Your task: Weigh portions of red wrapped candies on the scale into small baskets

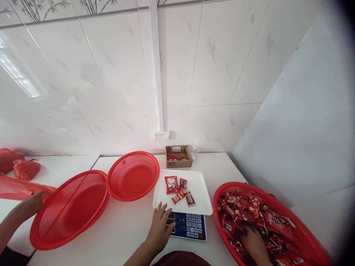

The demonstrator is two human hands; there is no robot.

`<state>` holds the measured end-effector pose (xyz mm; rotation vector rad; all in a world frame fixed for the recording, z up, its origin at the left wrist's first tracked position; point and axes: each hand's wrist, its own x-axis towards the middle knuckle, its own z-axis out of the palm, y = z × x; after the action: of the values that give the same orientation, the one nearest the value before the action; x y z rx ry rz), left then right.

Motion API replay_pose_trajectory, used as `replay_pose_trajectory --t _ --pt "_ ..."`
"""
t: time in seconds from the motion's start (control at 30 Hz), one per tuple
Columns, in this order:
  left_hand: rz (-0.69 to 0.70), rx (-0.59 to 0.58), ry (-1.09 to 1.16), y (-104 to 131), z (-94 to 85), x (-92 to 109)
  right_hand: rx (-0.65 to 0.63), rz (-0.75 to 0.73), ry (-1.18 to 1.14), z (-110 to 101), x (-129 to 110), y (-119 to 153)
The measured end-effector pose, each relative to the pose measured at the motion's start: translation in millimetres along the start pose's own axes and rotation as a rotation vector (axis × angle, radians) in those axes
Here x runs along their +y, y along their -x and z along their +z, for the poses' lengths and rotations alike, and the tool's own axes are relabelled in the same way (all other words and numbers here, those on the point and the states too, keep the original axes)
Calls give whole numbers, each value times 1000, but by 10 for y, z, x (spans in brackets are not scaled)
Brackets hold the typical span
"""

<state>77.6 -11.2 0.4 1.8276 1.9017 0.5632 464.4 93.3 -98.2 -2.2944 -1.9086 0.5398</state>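
Observation:
My left hand (pixel 160 227) rests with spread fingers at the left front of the scale (pixel 188 225), partly over its display and near the white tray. My right hand (pixel 253 242) reaches into a red basket (pixel 307 229) full of red-wrapped snacks (pixel 246 207); its fingertips are hidden among the packets. On top of the scale sits the white tray (pixel 199 184), holding several small packets, among them a larger red one (pixel 171 184) and a dark red bar (pixel 190 198).
Two red baskets (pixel 133 177) (pixel 74 207) stand to the left. Behind the tray is a cardboard box (pixel 179 156) with packets inside, beside clear plastic (pixel 195 149). Another person's hand (pixel 34 202) touches a red plastic bag (pixel 16 188) at far left. Tied red bags (pixel 26 170) lie beyond.

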Motion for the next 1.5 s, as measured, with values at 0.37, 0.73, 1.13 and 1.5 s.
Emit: replay_pose_trajectory --t 0.37,0.73,1.13,1.5 --pt "73 -95 30 4 -36 -33 12 186 -191 -328 -169 249" --pt "176 -129 82 -103 54 69 204 457 -1237 -783 -371 545" --pt "-34 -529 723 -392 9 1154 -303 200 -1425 -1246 -965 765" --pt "-295 -460 836 -385 110 1275 -644 -26 -1152 -1103 -1213 913"
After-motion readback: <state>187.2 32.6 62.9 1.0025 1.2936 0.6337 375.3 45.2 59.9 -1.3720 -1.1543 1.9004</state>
